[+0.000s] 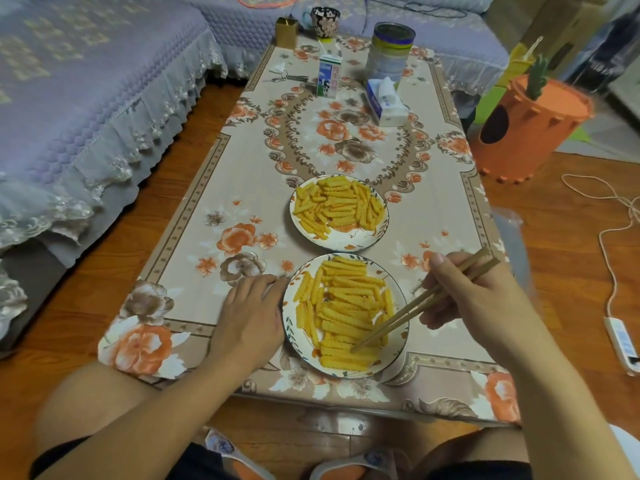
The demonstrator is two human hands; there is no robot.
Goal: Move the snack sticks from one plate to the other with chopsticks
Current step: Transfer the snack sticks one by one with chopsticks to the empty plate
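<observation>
Two white patterned plates hold yellow ridged snack sticks. The near plate (289,327) carries a pile of snack sticks (343,317); the far plate (341,242) holds another pile of sticks (337,204). My right hand (474,292) grips a pair of wooden chopsticks (412,308), whose tips rest among the sticks at the near plate's lower right. I cannot tell whether a stick is pinched between the tips. My left hand (251,311) lies flat on the table, fingers touching the near plate's left rim.
The low table has a floral cloth (242,188). At its far end stand a milk carton (329,76), a tissue pack (386,102), a tin (389,51), a mug (325,21) and scissors (289,77). A sofa sits left, an orange bin (526,123) right.
</observation>
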